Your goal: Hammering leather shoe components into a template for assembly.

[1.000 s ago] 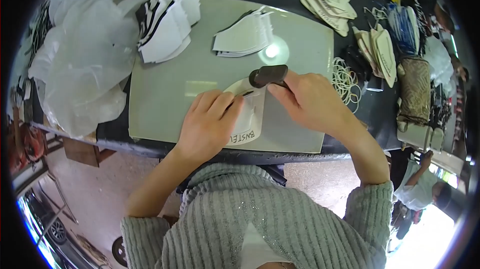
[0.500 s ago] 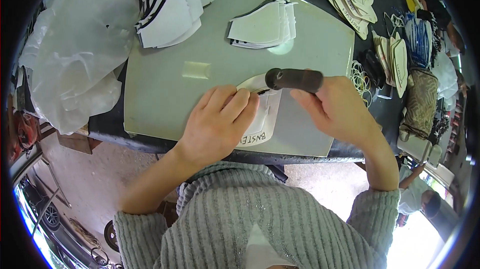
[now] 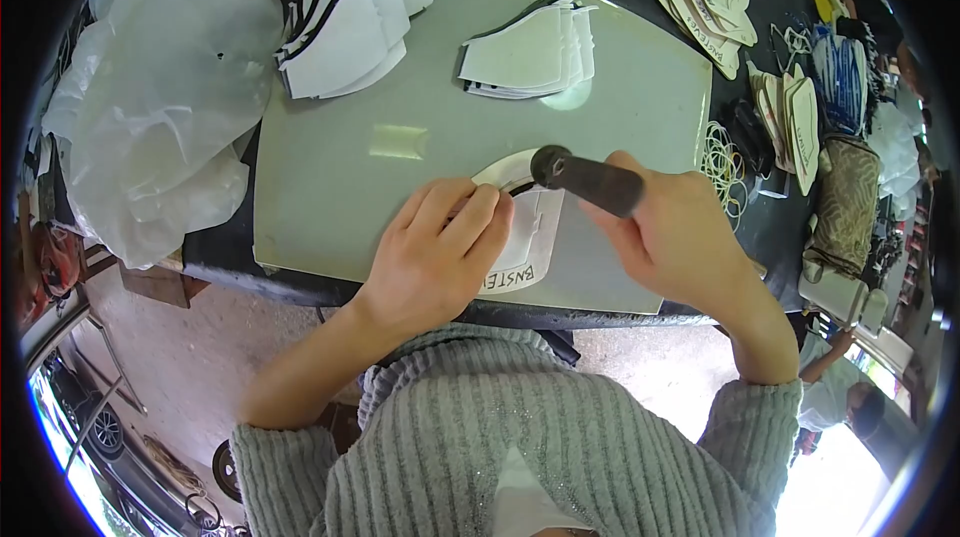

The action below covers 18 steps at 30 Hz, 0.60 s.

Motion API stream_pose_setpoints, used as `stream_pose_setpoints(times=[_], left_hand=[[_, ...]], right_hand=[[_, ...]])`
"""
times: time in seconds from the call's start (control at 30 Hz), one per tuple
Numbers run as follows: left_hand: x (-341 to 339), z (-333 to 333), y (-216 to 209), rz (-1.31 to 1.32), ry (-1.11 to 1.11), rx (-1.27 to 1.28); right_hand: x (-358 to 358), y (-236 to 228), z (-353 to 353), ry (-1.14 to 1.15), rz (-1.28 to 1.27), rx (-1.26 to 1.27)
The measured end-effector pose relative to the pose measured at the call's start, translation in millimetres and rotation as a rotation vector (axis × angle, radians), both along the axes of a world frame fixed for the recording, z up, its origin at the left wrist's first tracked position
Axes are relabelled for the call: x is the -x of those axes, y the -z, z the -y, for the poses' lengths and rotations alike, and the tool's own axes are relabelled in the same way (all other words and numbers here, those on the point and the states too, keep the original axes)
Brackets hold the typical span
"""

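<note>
My right hand (image 3: 685, 227) grips a hammer (image 3: 598, 185) by its dark handle. Its rounded head is over the upper edge of a white curved piece (image 3: 520, 230). A dark strip runs along that edge. Beneath the piece lies a cream template (image 3: 543, 262) with dark lettering on its near end. My left hand (image 3: 440, 247) presses down at the piece's left side, fingertips pinched near the dark strip just left of the hammer head. What lies under the left palm is hidden.
On the grey-green board (image 3: 330, 197) stand a fanned stack of white dark-edged pieces (image 3: 345, 47) and a smaller stack (image 3: 520, 52). Clear plastic sheeting (image 3: 150, 107) heaps at left. At right are cream templates (image 3: 705, 2), a white cord coil (image 3: 722, 167) and a patterned pouch (image 3: 842, 207).
The hammer's handle has tilted, its near end lower and closer to me, while the head has stayed near the edge. More of the dark strip shows by my left fingertips.
</note>
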<state>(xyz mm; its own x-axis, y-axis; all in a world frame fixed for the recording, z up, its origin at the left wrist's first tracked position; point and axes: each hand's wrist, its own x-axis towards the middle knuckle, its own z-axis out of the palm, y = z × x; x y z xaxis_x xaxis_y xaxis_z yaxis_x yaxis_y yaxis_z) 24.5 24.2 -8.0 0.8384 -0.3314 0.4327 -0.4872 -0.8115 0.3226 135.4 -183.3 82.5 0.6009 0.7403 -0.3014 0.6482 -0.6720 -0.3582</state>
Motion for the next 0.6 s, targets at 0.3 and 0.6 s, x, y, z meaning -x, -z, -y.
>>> stream_pose_setpoints(times=[0.3, 0.6], left_hand=[[2, -3, 1, 0.042, -0.002, 0.033], [-6, 2, 2, 0.045, -0.001, 0.057]], right_hand=[[14, 6, 2, 0.045, -0.020, -0.233], [8, 13, -5, 0.090, 0.010, -0.164]])
